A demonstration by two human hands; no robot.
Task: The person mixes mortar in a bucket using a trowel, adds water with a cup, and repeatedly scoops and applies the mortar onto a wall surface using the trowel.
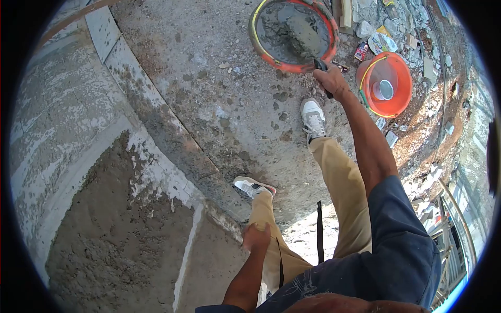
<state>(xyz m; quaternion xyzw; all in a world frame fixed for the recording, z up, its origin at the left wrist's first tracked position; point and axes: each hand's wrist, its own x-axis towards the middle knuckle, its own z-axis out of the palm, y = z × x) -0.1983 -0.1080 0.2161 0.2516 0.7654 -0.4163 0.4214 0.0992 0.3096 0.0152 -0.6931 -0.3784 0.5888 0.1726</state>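
Note:
My right hand is closed round the black handle of a trowel at the near rim of a mortar bucket. Its blade cannot be made out against the wet grey mortar, which is heaped in the middle of the bucket. Lower down, my left hand rests on my left trouser leg near the knee, thumb apart from the fingers and no tool in it. The fingertips are partly hidden.
Right of the mortar bucket stands an orange bucket with a white cup inside. Rubble and litter lie beyond it. On the left, a low concrete edge borders a wall with a wet mortar patch.

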